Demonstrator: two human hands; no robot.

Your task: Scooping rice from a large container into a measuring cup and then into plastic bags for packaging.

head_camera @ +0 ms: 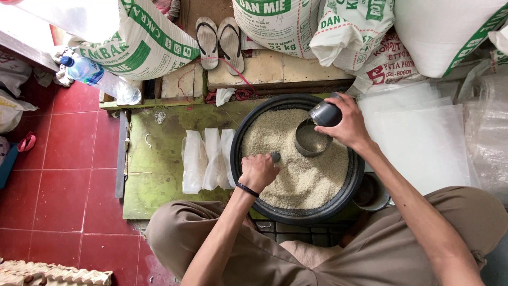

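A wide black basin (243, 127) full of pale grain (307, 182) sits in front of my knees. My right hand (344, 124) grips a round metal scoop (313, 139) by its dark handle, with the cup resting open-side up in the grain near the basin's far side. My left hand (258, 172) is closed over a small dark object (275, 157) at the grain's left edge; what it is cannot be made out. Three filled clear plastic bags (209, 159) lie side by side just left of the basin.
A green board (159, 175) lies under the bags on a red tile floor (69, 180). Large printed sacks (143, 42) stand behind. A pair of sandals (219, 42) rests on wood. Clear plastic sheets (418, 137) lie right, a water bottle (98, 77) far left.
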